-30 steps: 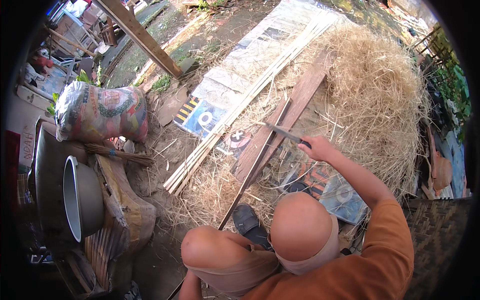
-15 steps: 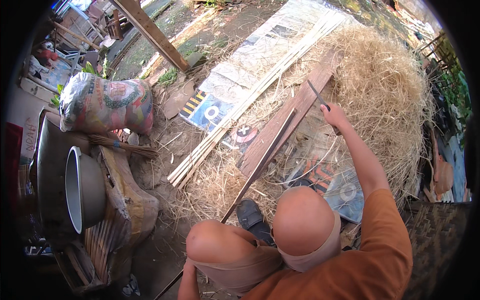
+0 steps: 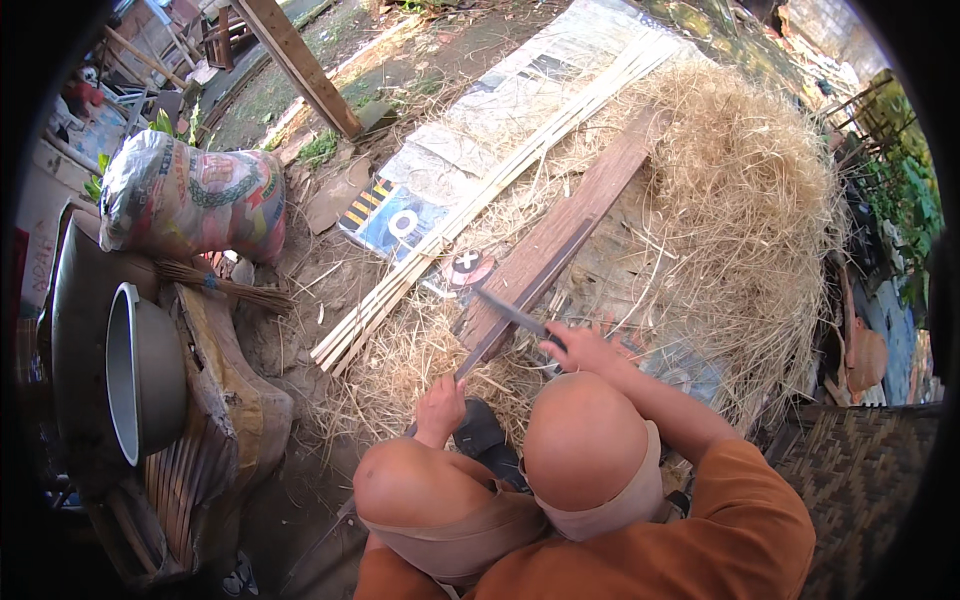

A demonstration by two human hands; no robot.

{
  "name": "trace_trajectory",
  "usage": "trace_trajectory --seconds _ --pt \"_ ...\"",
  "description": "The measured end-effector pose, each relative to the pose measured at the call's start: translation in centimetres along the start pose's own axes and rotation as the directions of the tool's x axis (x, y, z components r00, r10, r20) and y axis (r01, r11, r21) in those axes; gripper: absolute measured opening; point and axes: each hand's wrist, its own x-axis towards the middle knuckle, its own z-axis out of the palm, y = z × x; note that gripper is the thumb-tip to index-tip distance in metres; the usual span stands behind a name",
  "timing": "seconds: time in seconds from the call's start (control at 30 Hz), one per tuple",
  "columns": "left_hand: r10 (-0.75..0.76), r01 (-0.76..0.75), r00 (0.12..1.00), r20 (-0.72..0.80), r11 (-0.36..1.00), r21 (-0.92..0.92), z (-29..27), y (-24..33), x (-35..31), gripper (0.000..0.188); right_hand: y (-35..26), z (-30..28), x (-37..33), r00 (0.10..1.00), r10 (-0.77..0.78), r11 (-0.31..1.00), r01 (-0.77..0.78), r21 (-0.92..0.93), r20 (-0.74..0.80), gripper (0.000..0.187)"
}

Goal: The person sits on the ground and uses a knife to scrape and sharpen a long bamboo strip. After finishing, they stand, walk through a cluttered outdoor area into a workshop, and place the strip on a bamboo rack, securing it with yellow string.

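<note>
My left hand (image 3: 442,408), in front of my left knee, is closed round the near part of a long, dark, narrow strip (image 3: 563,258). The strip's far part rests along a reddish-brown wooden board (image 3: 600,185) that slants away from me. My right hand (image 3: 585,350) grips the dark handle of a knife (image 3: 512,314) above my right knee. Its blade points to the left and crosses over the strip and the board's near end; whether it touches them I cannot tell. The strip's tail end runs back past my left knee and is partly hidden.
Long pale strips (image 3: 480,205) lie left of the board on printed sheets. A large heap of straw-like shavings (image 3: 745,190) rises at the right. On the left are a stuffed sack (image 3: 195,195), a grey basin (image 3: 150,375) and a stick broom (image 3: 225,283).
My right hand has brought the knife down from beside the shavings toward my knees, over the strip. My left hand has moved forward along the strip from beside my left knee.
</note>
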Motion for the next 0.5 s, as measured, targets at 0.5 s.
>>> trace_trajectory --seconds 0.5 --pt "-0.015 0.046 0.975 0.222 0.99 -0.133 -3.1 0.5 2.2 0.037 -0.1 -1.0 -0.1 0.986 -0.167 0.959 0.164 -0.23 0.009 0.048"
